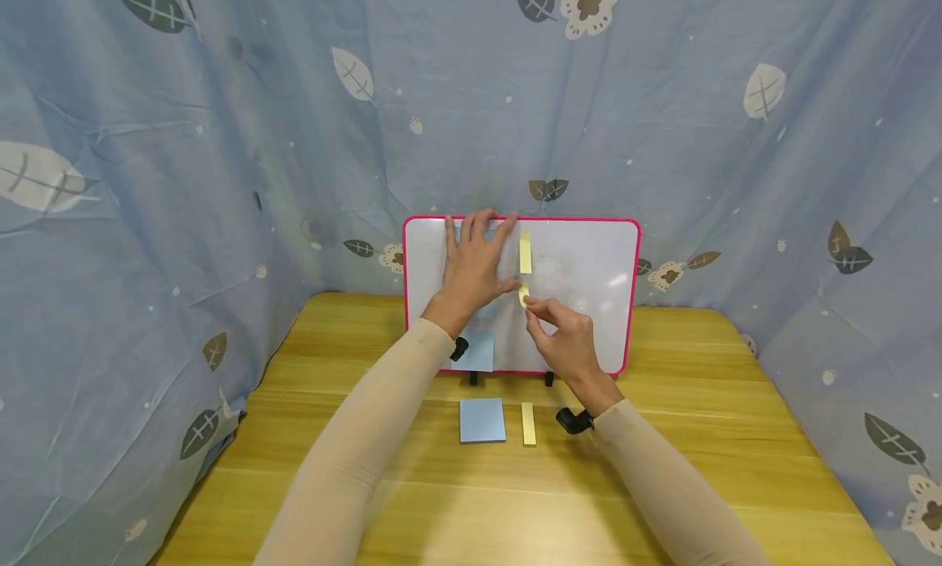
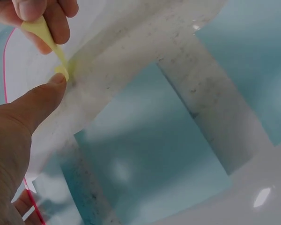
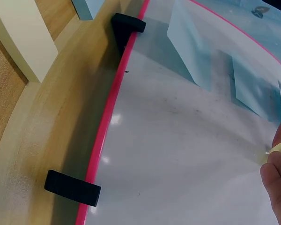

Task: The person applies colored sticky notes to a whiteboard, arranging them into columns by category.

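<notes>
A yellow sticky strip [image 1: 523, 293] hangs on the whiteboard [image 1: 589, 255], below another yellow strip [image 1: 525, 253]. My left hand [image 1: 473, 267] lies over the board's left half, fingers spread up to the top edge, while its thumb presses the strip's upper end. The right hand [image 1: 568, 337] pinches the lower end between thumb and fingers, and the strip [image 2: 43, 33] looks bent and twisted in the left wrist view. Light blue sticky notes [image 2: 150, 145] form a column left of the strips; the left hand partly hides them in the head view.
On the wooden table [image 1: 677, 435], a blue note pad [image 1: 482, 420] and a narrow yellow pad [image 1: 528, 424] lie before the board. Black feet [image 1: 549, 379] support the pink-framed board. A patterned blue curtain [image 1: 456, 100] hangs behind and at both sides.
</notes>
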A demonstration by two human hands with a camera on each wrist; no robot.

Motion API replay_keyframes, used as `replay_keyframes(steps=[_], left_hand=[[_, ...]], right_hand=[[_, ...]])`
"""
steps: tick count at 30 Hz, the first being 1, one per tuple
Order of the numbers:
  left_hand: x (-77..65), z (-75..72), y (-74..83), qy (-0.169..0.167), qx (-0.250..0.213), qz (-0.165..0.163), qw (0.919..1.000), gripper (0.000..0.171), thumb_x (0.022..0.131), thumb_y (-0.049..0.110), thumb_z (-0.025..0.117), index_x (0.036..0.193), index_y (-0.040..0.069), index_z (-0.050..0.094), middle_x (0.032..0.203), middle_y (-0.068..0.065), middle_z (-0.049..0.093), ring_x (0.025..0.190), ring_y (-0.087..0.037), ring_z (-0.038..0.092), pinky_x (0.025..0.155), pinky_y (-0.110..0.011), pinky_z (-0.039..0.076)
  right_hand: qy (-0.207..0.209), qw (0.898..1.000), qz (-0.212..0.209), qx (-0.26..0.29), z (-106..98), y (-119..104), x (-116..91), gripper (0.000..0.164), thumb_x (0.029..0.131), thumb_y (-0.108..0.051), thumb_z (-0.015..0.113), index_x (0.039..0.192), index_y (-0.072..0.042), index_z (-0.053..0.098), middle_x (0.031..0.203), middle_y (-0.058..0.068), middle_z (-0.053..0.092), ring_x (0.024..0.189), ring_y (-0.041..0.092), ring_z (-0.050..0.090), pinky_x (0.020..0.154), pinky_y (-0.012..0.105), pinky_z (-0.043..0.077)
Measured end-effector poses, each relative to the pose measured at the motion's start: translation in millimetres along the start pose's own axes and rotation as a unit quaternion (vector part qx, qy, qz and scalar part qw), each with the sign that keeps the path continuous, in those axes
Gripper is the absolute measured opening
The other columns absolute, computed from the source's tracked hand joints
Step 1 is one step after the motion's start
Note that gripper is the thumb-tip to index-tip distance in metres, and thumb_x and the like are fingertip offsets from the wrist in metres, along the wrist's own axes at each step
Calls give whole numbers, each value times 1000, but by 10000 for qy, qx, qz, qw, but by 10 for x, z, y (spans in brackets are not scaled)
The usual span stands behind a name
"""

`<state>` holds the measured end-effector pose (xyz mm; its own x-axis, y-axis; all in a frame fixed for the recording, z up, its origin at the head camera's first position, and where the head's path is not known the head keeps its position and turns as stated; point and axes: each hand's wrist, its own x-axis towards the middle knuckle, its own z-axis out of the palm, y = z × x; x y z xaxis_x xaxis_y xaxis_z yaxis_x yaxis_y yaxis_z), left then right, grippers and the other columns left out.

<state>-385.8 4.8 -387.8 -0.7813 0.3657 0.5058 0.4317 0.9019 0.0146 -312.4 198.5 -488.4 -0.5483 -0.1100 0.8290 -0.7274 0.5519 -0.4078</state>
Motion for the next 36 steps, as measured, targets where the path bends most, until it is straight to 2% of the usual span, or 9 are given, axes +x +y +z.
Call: replay_keyframes(steps=[7,14,21,28,33,36], left_hand=[[6,24,1,71,0,-79,9999,128,85,67,101,186,34,29,182,-12,37,174,-37,31,145,-77,12],[16,59,12,78,2,-105,9999,129,83,67,101,185,35,29,181,-12,37,174,-37,30,146,-76,12],[22,97,30,133,-12,-136,9998,131,82,68,102,185,34,29,181,-12,37,174,-37,30,146,-77,11],[39,156,72,234,106,-233,9994,136,78,73,103,185,36,28,180,-12,37,173,-36,29,145,-77,12],[61,203,116,234,143,-332,9991,137,77,75,102,185,37,26,180,-13,35,173,-36,28,146,-77,10],[80,250,106,286,-195,-361,9987,135,77,70,104,184,37,29,180,-14,34,174,-36,26,146,-76,4]], right_hand=[[-21,9999,80,98,16,27,4,4,102,4,81,106,5,82,119,19,90,101,37,90,90,46,70],[58,9999,28,117,48,47,-19,9,98,9,83,105,4,82,119,18,90,100,37,91,90,44,71],[33,9998,71,158,62,70,-33,5,101,6,81,105,4,83,119,18,90,101,36,91,92,41,70],[37,9995,-262,-182,80,84,-53,10,97,11,82,105,6,81,118,20,89,99,39,90,86,51,72],[-92,9977,-487,-466,84,105,-65,12,96,13,83,105,6,79,118,20,89,100,38,90,86,51,72],[-231,9968,-540,-540,84,115,-62,8,98,10,82,104,6,78,117,20,90,102,36,90,87,51,72]])
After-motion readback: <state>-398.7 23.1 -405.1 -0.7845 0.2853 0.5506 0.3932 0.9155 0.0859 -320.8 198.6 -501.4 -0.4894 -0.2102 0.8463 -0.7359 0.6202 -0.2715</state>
